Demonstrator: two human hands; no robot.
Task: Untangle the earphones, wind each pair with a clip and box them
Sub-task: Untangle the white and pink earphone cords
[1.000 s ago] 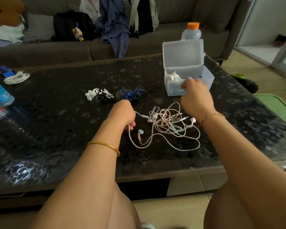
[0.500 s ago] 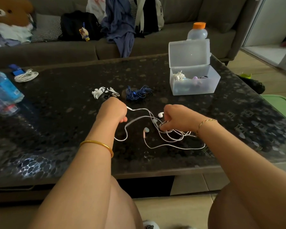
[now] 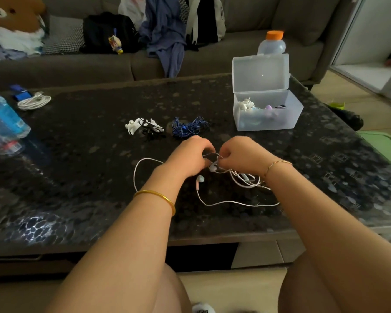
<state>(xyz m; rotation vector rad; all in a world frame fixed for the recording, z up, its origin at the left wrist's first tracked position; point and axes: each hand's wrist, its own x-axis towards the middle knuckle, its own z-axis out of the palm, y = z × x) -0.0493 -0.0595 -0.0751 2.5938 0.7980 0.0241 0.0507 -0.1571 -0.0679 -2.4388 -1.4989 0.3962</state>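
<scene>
A tangle of white and pale pink earphones (image 3: 239, 180) lies on the dark table (image 3: 81, 177) in front of me. My left hand (image 3: 187, 155) and my right hand (image 3: 244, 154) meet above it, each pinching a strand of the white cable near an earbud. One loop trails left, another runs toward the front edge. A blue earphone bundle (image 3: 189, 127) and a white and black pile of clips (image 3: 143, 127) lie behind my hands. The clear plastic box (image 3: 289, 123) stands open at the back right with wound earphones inside.
A blue-labelled water bottle (image 3: 4, 119) lies at the left edge, a coiled white cable (image 3: 34, 101) behind it. An orange-capped bottle (image 3: 271, 45) stands behind the box. A sofa (image 3: 246, 53) with bags and clothes runs along the far side.
My right hand left the box, came back to the tangle and picked up a strand. Both hands have moved together at the middle, and the cable loops have been pulled out longer.
</scene>
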